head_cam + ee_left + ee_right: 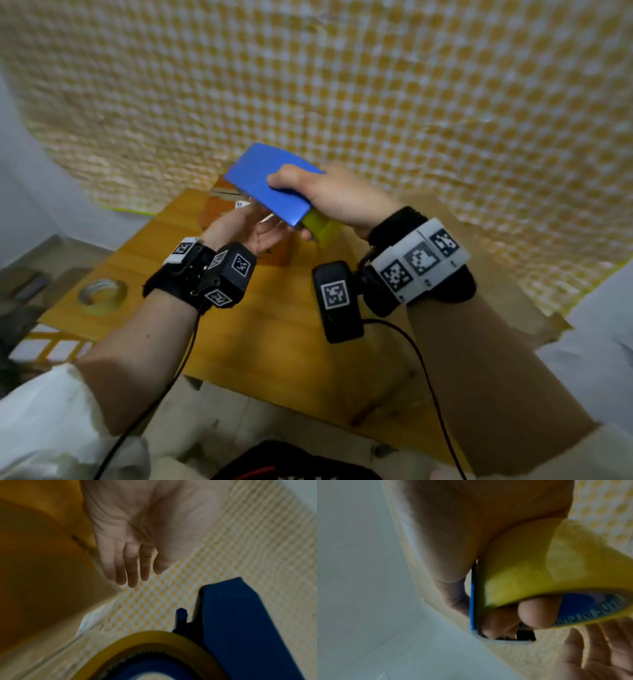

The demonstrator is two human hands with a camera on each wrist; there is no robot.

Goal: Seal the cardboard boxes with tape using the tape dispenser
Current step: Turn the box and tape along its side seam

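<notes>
My right hand (308, 202) grips a blue tape dispenser (270, 181) loaded with a yellow tape roll (320, 228), held up in the air; thumb on the blue top, fingers (537, 614) curled under the roll (530, 566). My left hand (246, 226) is open, palm up, just under the dispenser's front end, fingers (130, 566) straight. The left wrist view shows the dispenser (240, 628) and roll (145, 638) from below. A small cardboard box (222, 205) with a white label sits on the wooden table (281, 335) beneath the hands, mostly hidden.
A spare tape roll (101, 294) lies at the table's left edge. A yellow-and-white checked cloth (376, 85) hangs behind the table. White wall (20, 164) at left; tiled floor below the table's near edge.
</notes>
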